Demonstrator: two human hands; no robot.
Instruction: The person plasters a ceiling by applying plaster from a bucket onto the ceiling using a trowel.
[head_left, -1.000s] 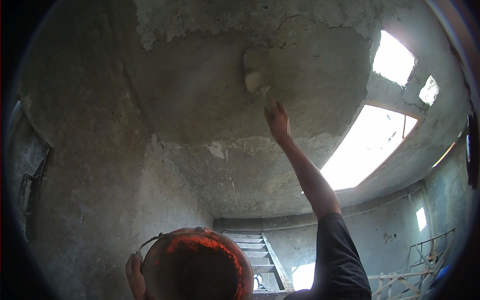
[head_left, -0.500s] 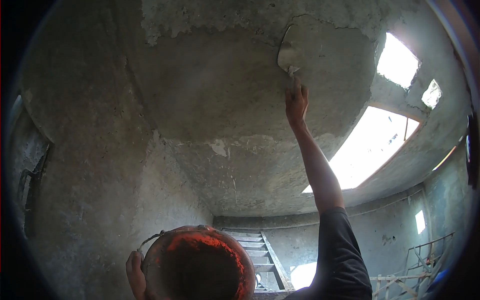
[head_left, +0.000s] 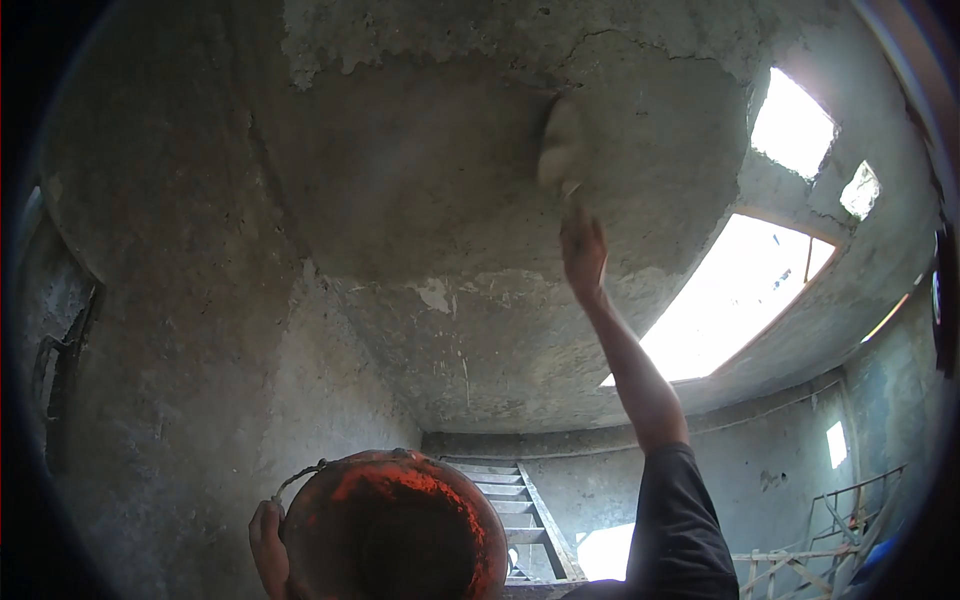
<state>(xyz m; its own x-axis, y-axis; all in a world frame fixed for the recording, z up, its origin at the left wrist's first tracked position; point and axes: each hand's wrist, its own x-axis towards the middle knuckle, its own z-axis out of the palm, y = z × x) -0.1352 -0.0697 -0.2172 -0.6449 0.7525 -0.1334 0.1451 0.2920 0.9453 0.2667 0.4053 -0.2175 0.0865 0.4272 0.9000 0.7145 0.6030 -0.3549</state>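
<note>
Raised overhead, my right hand (head_left: 582, 250) is closed round the handle of a trowel (head_left: 563, 150), whose blade lies against the grey plastered surface (head_left: 420, 170); the blade is slightly blurred. At the lower left, my left hand (head_left: 269, 548) is by the side of an orange-red bucket (head_left: 485, 510), its fingers wrapped at the end of the wire handle. The bucket's mouth faces the camera and its inside is dark, so the contents cannot be made out.
A metal ladder (head_left: 540, 515) stands behind the bucket. Bright openings (head_left: 730, 295) pierce the surface at the right. Metal scaffolding (head_left: 840, 540) is at the lower right. A rough wall (head_left: 190, 400) rises on the left.
My right hand and the trowel have moved down and slightly left across the surface. The left hand and bucket are almost where they were.
</note>
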